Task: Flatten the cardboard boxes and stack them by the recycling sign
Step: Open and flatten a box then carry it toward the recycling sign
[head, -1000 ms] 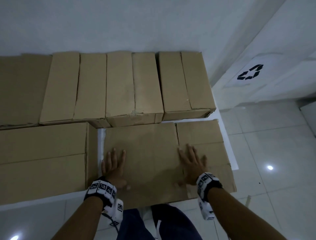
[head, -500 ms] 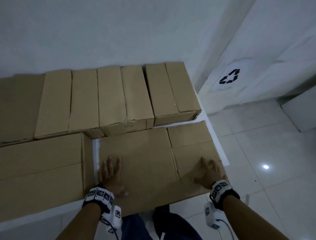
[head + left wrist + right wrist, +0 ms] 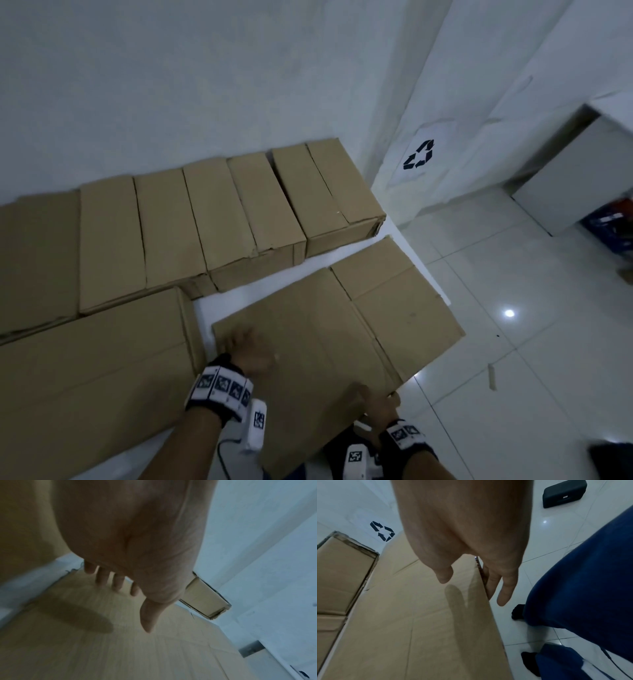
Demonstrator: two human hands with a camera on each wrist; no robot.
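right hand (image 3: 375, 402) gripping flattened box (image 3: 342, 342) edge

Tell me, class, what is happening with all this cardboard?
A person is handling a flattened box on a white surface. The right hand pinches its near edge, thumb on top and fingers beneath, while the left hand rests flat on its top near the left end. Several unflattened boxes sit in a row against the wall behind it. The recycling sign is on the wall to the right, with no stack visible by it.
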